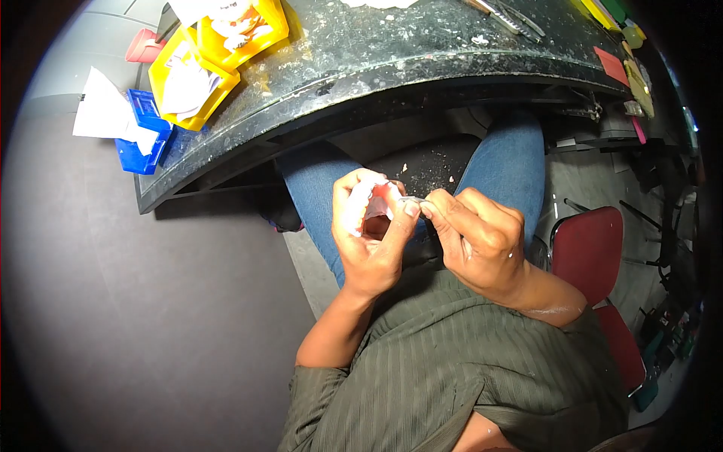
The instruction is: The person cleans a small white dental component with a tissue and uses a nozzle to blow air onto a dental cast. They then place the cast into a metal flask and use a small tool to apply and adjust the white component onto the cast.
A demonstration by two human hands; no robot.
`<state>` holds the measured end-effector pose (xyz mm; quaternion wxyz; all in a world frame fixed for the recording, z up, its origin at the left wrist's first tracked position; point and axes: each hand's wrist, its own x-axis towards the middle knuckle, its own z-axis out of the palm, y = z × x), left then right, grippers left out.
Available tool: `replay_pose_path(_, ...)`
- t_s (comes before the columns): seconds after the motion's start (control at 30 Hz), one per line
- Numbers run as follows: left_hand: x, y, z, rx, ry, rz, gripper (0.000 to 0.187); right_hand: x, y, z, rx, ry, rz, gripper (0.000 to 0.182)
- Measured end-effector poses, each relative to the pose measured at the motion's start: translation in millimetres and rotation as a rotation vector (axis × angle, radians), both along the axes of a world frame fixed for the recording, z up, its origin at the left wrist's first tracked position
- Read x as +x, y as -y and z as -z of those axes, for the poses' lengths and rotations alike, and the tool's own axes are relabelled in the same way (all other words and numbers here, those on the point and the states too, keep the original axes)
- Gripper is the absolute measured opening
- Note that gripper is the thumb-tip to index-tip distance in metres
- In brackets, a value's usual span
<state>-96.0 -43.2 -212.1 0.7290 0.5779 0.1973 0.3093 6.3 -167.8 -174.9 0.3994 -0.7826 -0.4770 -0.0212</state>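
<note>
Over my lap, my left hand [370,260] curls around a denture [361,206] with a pink base and a row of pale teeth. The thumb of that hand reaches up along the open side of the denture. Close beside it, my right hand [482,237] pinches a small, thin greyish piece [413,200] between thumb and fingertips. This piece touches the denture's near end and my left thumb; its kind is too small to tell.
A speckled dark workbench [361,53] curves ahead, its edge beyond my knees. Yellow bins [228,75] and a blue bin [139,162] stand at its left end. Metal hand tools [512,19] lie at the back. A red chair [591,252] stands at right.
</note>
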Motion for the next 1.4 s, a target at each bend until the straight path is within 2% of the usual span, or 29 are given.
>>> replay_pose_path(0.1, 1.3, 1.3, -4.0, -0.070, 0.006, -0.005, 0.041, -2.4, -1.7, 1.8, 0.019, -0.011, 0.021, 0.010)
replay_pose_path(0.17, 0.3, 1.8, -2.8, 0.014, -0.038, -0.037, 0.041, 0.0, -1.7, 2.2, 0.027, -0.011, 0.028, 0.009)
replay_pose_path(0.3, -0.9, 4.8, -3.0, 0.014, 0.017, -0.041, 0.040, 17.3, -4.1, -8.3, 0.026, -0.039, 0.158, 0.007)
replay_pose_path(0.37, -2.1, -0.8, -5.1, -0.190, 0.094, 0.066, 0.043, 22.3, -2.6, -9.5, 0.097, -0.093, 0.082, 0.006)
replay_pose_path(0.4, -2.5, -2.8, -6.8, -0.190, 0.094, 0.067, 0.043, 23.6, -2.6, -10.6, 0.116, -0.078, 0.019, 0.002)
replay_pose_path(0.47, -2.8, -6.3, -9.6, -0.369, 0.103, 0.160, 0.045, 24.0, 2.4, -14.5, 0.065, -0.071, -0.050, 0.003)
replay_pose_path(0.53, -4.9, -8.4, -9.0, -0.405, 0.114, 0.199, 0.046, 22.6, 5.3, -11.8, 0.006, -0.036, -0.132, 0.011)
replay_pose_path(0.7, -3.6, -7.9, -9.4, -0.484, 0.163, 0.256, 0.047, 22.4, 7.7, -15.5, -0.032, -0.024, -0.168, 0.011)
replay_pose_path(0.87, -4.5, -9.6, -8.9, -0.519, 0.103, 0.271, 0.045, 21.1, 7.3, -17.0, -0.063, 0.014, -0.158, 0.011)
replay_pose_path(1.03, -2.9, -10.6, -5.6, -0.541, 0.094, 0.272, 0.047, 20.3, 5.6, -12.0, -0.063, 0.074, -0.081, 0.009)
replay_pose_path(1.1, -5.8, -7.5, -11.9, -0.527, 0.092, 0.304, 0.055, 40.8, 2.7, -6.4, -0.045, 0.199, 0.083, 0.004)
replay_pose_path(1.17, -8.1, -5.8, -16.3, -0.550, 0.091, 0.307, 0.057, 61.2, 7.7, -14.7, -0.082, 0.032, 0.267, 0.006)
replay_pose_path(1.27, -8.8, -7.5, -8.6, -0.576, 0.104, 0.251, 0.054, 61.4, 14.3, -21.6, -0.015, 0.024, 0.191, 0.003)
replay_pose_path(1.33, -7.1, -7.0, -8.4, -0.577, 0.104, 0.260, 0.052, 51.6, 18.7, -24.2, -0.037, -0.042, -0.039, 0.006)
replay_pose_path(1.4, -6.9, -5.0, -8.7, -0.584, 0.100, 0.267, 0.051, 39.6, 19.2, -25.3, -0.066, -0.033, -0.144, 0.008)
